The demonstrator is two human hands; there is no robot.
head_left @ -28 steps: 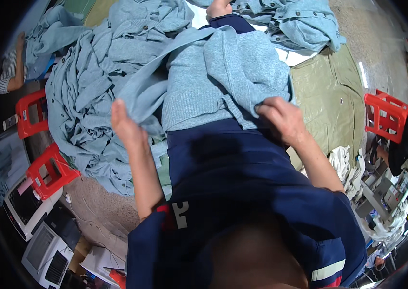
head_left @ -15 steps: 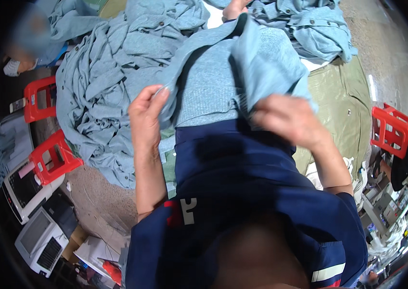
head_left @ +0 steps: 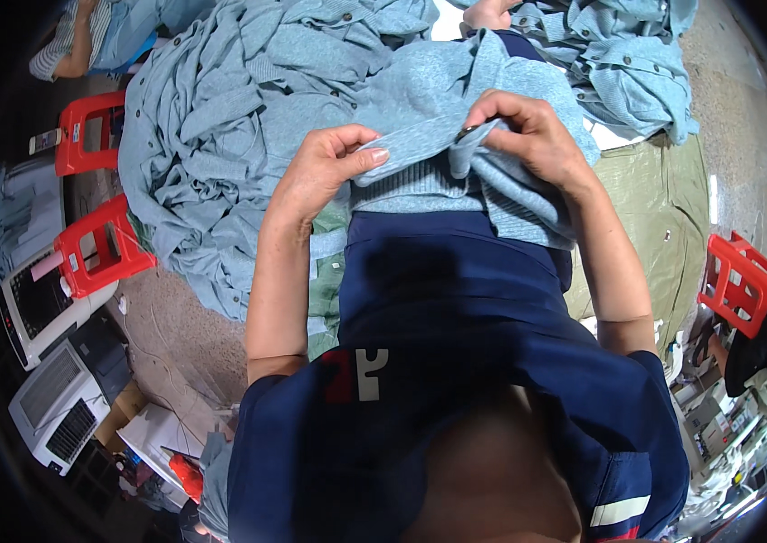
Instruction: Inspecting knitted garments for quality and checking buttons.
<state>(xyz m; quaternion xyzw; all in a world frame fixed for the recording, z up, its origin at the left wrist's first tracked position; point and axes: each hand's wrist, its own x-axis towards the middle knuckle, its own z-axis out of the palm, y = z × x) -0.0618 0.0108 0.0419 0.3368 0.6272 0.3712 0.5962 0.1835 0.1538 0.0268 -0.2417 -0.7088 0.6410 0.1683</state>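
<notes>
A light blue knitted cardigan lies across my lap and legs. A band of its knit edge is stretched between my hands. My left hand pinches the left end of this band between thumb and fingers. At the other end, my right hand grips the band near a dark button at its fingertips. Below the right hand, a ribbed part of the cardigan hangs in folds over my dark blue clothing.
A large pile of similar cardigans lies to the left, and another pile at the far right. Red stools stand on the left, with one more red stool on the right. A green sheet covers the floor. Another person is at the upper left.
My hands have moved closer to the cardigan's edge. Its raised panel has come down, and the band is now held taut between both hands. The right hand has moved up and slowed.
</notes>
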